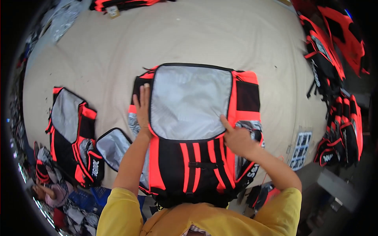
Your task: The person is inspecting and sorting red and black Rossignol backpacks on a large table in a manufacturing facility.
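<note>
A black and neon-coral backpack (169,165) lies in front of me, its shoulder straps nearest my body. Its silver-lined flap (189,102), edged in black binding, is spread flat across the upper part. My left hand (143,108) rests along the flap's left edge with the fingers stretched out and nothing held. At the flap's lower right corner, my right hand (238,139) touches the lining with an extended index finger; its other fingers are curled. A smaller silver-lined flap (114,147) sticks out at the backpack's left side.
Another backpack (76,133) lies on the beige-covered table (271,51) to the left. More backpacks (342,133) hang over the right edge. A printed sheet (301,149) lies at the near right. Beyond the lower left, another person (57,192) is among piled materials.
</note>
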`<state>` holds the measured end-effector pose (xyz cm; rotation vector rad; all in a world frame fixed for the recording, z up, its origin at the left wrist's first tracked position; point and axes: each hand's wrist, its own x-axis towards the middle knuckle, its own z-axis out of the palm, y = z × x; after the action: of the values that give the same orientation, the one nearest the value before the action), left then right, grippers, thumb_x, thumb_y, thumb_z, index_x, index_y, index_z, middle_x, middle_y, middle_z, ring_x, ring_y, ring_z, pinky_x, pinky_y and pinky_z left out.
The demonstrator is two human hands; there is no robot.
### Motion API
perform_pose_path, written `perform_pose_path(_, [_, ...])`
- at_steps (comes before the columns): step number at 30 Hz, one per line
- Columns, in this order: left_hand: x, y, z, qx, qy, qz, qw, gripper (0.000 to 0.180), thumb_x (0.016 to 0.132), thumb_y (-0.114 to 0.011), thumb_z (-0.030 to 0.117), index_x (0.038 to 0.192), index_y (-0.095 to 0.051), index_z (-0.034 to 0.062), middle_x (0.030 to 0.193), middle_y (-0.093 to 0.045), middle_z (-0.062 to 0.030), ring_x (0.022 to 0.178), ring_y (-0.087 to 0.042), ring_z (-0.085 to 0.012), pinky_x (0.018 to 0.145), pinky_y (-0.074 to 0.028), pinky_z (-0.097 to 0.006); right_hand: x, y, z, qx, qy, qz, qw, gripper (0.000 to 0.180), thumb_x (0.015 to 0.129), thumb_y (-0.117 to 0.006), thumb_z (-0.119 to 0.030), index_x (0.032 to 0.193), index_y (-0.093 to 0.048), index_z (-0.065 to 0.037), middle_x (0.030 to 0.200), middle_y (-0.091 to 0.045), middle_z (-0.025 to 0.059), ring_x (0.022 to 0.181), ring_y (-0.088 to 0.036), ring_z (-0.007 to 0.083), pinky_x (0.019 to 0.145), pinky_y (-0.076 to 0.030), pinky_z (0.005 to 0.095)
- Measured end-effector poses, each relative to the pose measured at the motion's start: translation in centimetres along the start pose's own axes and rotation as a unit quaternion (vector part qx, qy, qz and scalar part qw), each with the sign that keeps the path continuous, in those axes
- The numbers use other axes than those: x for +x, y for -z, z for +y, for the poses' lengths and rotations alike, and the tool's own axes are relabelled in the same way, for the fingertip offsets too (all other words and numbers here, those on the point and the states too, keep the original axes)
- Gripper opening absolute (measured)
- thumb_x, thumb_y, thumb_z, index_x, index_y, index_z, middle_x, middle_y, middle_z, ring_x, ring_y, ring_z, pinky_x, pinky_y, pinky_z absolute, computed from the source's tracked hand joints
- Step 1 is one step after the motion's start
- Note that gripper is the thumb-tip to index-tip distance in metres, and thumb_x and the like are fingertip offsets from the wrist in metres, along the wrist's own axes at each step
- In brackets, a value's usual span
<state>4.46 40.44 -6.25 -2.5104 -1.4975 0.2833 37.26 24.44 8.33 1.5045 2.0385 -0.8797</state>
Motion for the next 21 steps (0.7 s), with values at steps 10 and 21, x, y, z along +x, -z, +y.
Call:
perform_pose_path(10, [0.4, 3.0, 0.5, -0.179, 0.023, 0.081, 0.980, 0.075, 0.099, -0.059, 0.045, 0.161, -0.043, 0.0064, 0.169, -0.035, -0.0199, 0.160, -0.026, -0.0364, 0.127, -0.018, -0.063, 8.0, 13.5, 7.1, 0.247, -0.157, 0.584, 0.757, 0.070, 0.101, -0.070, -0.036, 0.147, -0.048, 0.011, 0.130, -0.065, 0.0290, 0.100, -0.071, 0.0386, 0.090, -0.056, 0.0458])
perform_pose_path(21, [-15.1, 18.3, 5.4, -0.580, 0.071, -0.181, 0.791, 0.100, 0.093, -0.077, 0.033, 0.165, -0.018, -0.0024, 0.134, -0.052, -0.0298, 0.116, -0.064, -0.0490, 0.093, -0.057, -0.055, -7.9, -10.1, -16.3, 0.236, -0.314, 0.299, 0.870, 0.094, 0.087, -0.086, -0.029, 0.159, -0.035, 0.003, 0.129, -0.054, 0.0287, 0.119, -0.056, 0.0471, 0.099, -0.050, 0.0500])
